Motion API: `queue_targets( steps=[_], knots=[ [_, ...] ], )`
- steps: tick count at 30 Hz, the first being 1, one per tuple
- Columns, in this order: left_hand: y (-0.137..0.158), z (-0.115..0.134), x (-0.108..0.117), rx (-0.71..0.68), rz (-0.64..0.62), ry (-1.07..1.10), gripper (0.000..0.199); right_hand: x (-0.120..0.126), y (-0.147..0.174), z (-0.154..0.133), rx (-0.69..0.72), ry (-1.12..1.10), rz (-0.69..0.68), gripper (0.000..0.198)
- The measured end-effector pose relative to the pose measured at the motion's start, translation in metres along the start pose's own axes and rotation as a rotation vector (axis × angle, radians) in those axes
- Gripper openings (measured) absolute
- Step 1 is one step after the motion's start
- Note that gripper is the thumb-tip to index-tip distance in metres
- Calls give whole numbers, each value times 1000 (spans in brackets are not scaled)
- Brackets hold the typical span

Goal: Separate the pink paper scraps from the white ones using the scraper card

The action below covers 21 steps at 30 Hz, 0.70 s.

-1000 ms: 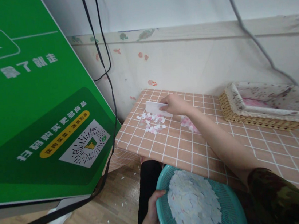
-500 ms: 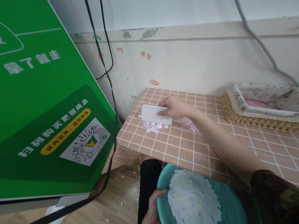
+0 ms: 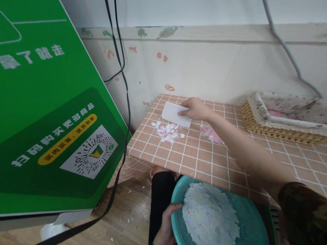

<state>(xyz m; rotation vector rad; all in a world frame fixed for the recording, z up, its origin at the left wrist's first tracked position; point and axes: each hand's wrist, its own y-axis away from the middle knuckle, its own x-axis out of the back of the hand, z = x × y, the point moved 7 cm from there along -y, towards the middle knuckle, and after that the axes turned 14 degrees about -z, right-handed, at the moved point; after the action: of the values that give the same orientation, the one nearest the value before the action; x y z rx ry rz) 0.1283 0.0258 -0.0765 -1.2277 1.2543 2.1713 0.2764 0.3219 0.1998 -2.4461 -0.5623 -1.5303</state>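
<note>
My right hand (image 3: 196, 109) grips a white card (image 3: 174, 114) by its right edge, thumb on top. The card is tilted over the checked tabletop, just behind a small heap of white and pink paper scraps (image 3: 167, 132). A second pink pile (image 3: 210, 132) lies beneath my right forearm. Below the table edge, my left hand (image 3: 166, 226) is closed on the rim of a teal plastic basket (image 3: 255, 227), thumb over the rim. Inside it is a mound of pale paper pieces (image 3: 210, 218).
A wicker basket with a floral cloth lining (image 3: 296, 121) stands at the table's right. On the left rises a green printed panel (image 3: 42, 94), with a black strap (image 3: 126, 95) hanging across it. A grey cable (image 3: 282, 42) runs down the wall. Scraps lie on the wooden floor (image 3: 120, 232).
My right hand has moved the card up and right, away from the paper scraps, uncovering more of them. My left hand keeps its hold on the teal basket.
</note>
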Motion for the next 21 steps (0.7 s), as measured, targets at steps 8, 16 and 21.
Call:
queue_targets(
  steps=[8, 16, 21],
  knots=[
    [-1, 2, -4, -24, -64, 0, 31, -34, 24, -31, 103, -229, -176, 24],
    [-2, 2, -8, -21, -122, -1, 37, -12, 17, 4, -15, -128, -55, 24],
    [0, 4, -11, -26, -111, -6, 34, -26, 24, -18, 71, -249, -136, 25]
  ],
)
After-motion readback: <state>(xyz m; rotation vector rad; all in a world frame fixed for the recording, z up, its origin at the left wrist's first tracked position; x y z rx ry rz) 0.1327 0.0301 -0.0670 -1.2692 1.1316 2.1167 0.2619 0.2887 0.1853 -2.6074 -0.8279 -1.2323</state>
